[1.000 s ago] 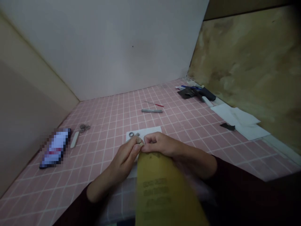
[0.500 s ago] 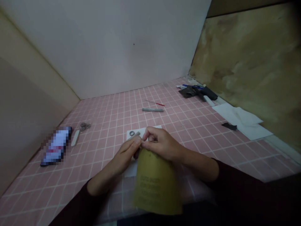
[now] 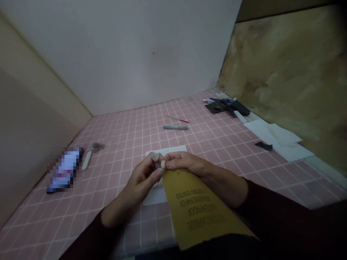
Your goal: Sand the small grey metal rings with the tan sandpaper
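My right hand (image 3: 187, 161) is closed, pinching the top edge of a yellow-brown sheet of abrasive paper (image 3: 200, 206), which hangs toward my lap with its printed back showing. At those fingertips is a small pale band or ring (image 3: 163, 164); its kind is unclear. My left hand (image 3: 142, 178) faces it with curled fingers, a small grey scrap (image 3: 155, 156) held at its fingertips. The two hands nearly meet over a white sheet of paper (image 3: 173, 148), partly hidden beneath them.
Beyond the hands lie a grey pen-like tube (image 3: 175, 127) and a thin red-handled tool (image 3: 183, 120). At left are a blurred-out object (image 3: 65, 169), a pale file-like stick (image 3: 86, 160) and small grey rings (image 3: 97, 146). White papers (image 3: 282, 141) and dark scraps (image 3: 217, 106) lie along the right wall.
The abrasive paper has swung to the right and its print reads more clearly. My left hand has opened somewhat and shifted. The grey ring on the white sheet no longer shows.
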The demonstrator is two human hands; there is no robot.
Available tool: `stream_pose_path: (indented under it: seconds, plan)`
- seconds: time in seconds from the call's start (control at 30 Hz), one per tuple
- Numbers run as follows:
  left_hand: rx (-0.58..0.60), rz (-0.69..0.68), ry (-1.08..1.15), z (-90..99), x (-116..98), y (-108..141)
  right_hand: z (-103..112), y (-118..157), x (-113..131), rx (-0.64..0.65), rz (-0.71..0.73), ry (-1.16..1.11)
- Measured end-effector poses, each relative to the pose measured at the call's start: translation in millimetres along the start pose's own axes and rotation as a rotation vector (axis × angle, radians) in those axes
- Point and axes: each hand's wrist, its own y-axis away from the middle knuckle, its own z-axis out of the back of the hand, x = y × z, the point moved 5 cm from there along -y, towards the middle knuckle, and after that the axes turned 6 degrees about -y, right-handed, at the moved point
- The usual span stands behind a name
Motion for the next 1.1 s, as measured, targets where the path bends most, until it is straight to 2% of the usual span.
stream_pose_path:
  seconds: [0.13, 0.3, 0.4, 0.47, 0.53, 0.6, 0.63, 0.7, 0.8, 0.87, 1.0, 1.1]
  plan:
    - [-0.017, -0.033, -0.090, 0.9, -2.0, 1.5, -1.4, -0.5, -1.7, -0.018, -0.016, -0.003]
    - [0.012, -0.067, -0.354, -2.2, -9.0, 1.8, 6.9, -6.8, -9.1, -0.020, -0.026, 0.061]
    - [0.035, -0.053, -0.373, -3.0, -9.2, 0.3, 16.9, -10.3, -11.1, -0.130, -0.013, 0.243]
    - [0.023, -0.010, -0.335, -1.2, -4.4, -1.1, 19.7, -8.4, -2.6, -0.263, 0.123, 0.515]
    - [0.020, 0.061, -0.261, 0.2, 3.6, -1.9, 14.4, -2.3, 10.0, -0.385, 0.330, 0.833]
    - [0.041, 0.133, -0.161, 0.1, 10.6, -1.9, 6.7, 3.2, 17.3, -0.444, 0.476, 1.030]
    - [0.056, 0.154, -0.120, -0.4, 12.0, -1.7, 5.0, 4.0, 18.2, -0.445, 0.497, 1.054]
    - [0.066, 0.152, -0.098, -0.6, 9.5, -1.7, 7.7, 0.9, 15.0, -0.404, 0.430, 0.976]
    - [0.054, 0.090, -0.195, -0.1, -0.9, -2.3, 17.6, -7.6, 4.6, -0.318, 0.227, 0.707]
    - [0.050, 0.083, -0.235, -0.3, -4.1, -2.7, 20.9, -10.4, 0.6, -0.293, 0.150, 0.578]
    - [0.029, 0.176, -0.104, 0.3, 3.7, -2.6, 19.6, -9.1, 0.7, -0.316, 0.100, 0.456]
    - [0.009, 0.233, 0.016, 1.3, 11.3, -1.7, 17.3, -8.1, 2.9, -0.309, 0.110, 0.465]
